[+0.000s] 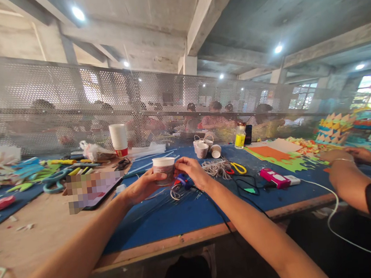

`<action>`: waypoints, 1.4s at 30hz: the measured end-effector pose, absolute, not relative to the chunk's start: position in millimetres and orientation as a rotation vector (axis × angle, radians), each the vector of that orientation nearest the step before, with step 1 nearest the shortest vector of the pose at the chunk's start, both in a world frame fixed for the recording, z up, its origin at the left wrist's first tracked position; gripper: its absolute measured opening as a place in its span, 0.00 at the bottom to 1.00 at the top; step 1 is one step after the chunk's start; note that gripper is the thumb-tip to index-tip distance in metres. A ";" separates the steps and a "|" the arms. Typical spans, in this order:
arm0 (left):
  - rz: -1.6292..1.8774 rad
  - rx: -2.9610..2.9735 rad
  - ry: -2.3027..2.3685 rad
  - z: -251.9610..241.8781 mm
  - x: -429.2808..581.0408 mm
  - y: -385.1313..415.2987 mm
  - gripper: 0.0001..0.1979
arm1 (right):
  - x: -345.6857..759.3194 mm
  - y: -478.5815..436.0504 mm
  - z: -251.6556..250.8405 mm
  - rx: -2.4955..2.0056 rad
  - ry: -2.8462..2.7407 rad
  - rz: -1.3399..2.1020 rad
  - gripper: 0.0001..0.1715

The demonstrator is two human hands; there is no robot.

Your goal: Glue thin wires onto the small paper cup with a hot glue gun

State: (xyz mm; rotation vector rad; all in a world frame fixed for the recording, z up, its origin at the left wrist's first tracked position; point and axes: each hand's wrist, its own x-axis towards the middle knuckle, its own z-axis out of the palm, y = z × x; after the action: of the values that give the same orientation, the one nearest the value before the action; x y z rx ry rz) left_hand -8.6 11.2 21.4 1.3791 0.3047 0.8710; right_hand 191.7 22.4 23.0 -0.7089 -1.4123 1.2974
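Observation:
My left hand (pixel 143 186) is wrapped round a white paper cup (pixel 164 168) held just above the blue mat (pixel 186 214). My right hand (pixel 191 170) grips the same cup from its right side, fingers curled on the rim. Under my right hand lies a blue tool with a black cord (pixel 182 181), and a loop of white string (pixel 175 192) lies on the mat below the cup.
A stack of paper cups (pixel 119 139) stands at the back. Small cups (pixel 203 148), a string bundle (pixel 217 167), yellow scissors (pixel 239 168), a yellow bottle (pixel 240 135), a pink device (pixel 275 178) and coloured paper (pixel 273 154) lie right. Another person's arm (pixel 348 175) rests at right. Mesh fence (pixel 135 104) behind.

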 end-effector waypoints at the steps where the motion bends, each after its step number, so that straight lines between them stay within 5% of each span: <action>1: 0.870 1.374 0.307 21.6 -8.5 11.0 0.19 | 191.9 22.6 23.2 -0.707 -1.412 1.310 0.20; 21: 0.855 1.343 0.407 18.7 -11.4 12.9 0.20 | 195.0 28.1 20.4 -0.673 -1.417 1.441 0.22; 42: 0.976 1.359 0.327 8.0 -17.7 32.2 0.22 | 187.2 21.8 12.0 -0.731 -1.612 0.915 0.21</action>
State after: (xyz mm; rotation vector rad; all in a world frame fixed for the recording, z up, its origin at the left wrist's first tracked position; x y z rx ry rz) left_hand -17.7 32.2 8.0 1.3594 0.3270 0.9762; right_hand 187.2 21.8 12.0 -0.7311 -1.6121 0.9152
